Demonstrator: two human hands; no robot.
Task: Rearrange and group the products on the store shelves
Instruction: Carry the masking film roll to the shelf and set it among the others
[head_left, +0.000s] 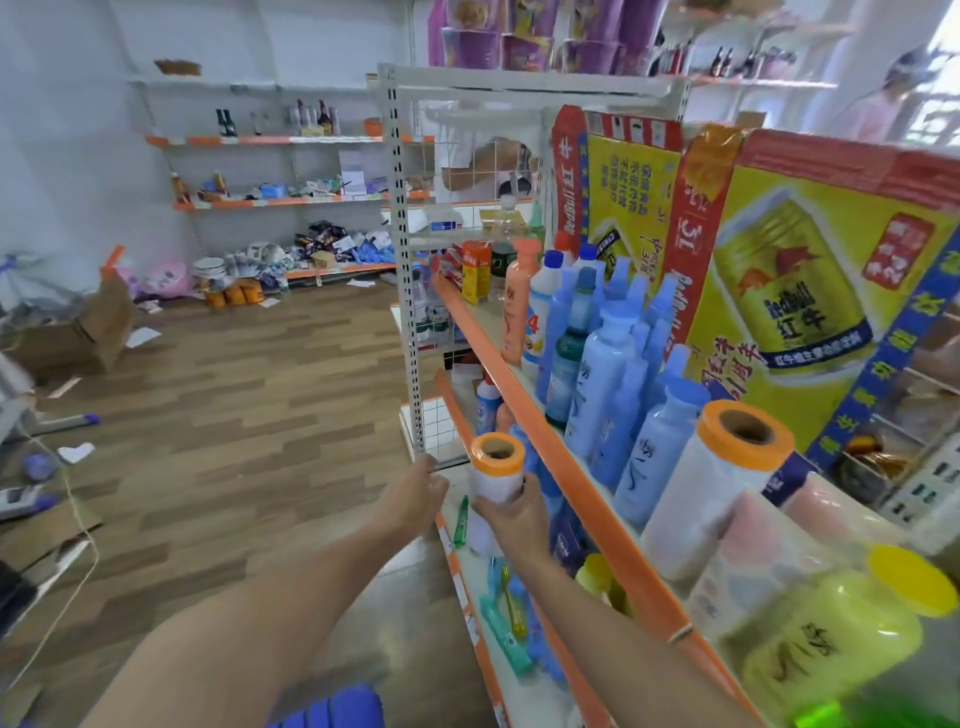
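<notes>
Bright, even light; wide-angle bending at edges, motion blur on the right.

Yellow carton (810, 270), up right of the hands: "红牛", upside down. Red carton edge (567, 171): "RedBull".

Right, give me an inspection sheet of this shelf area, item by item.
Surface: orange-edged white metal shelf, crowded.
Job's things: orange-capped white roll held in front of the shelf; matching larger roll on the shelf beside pale blue plastic bottles.
Clutter: toothbrushes on the lower shelf; scattered packets by the far wall.
Hands: right hand, fingers curled round the roll; left hand beside it, holding nothing.
Cables: thin cord on the floor.
Surroundings: wooden-plank floor, open cardboard box.
</notes>
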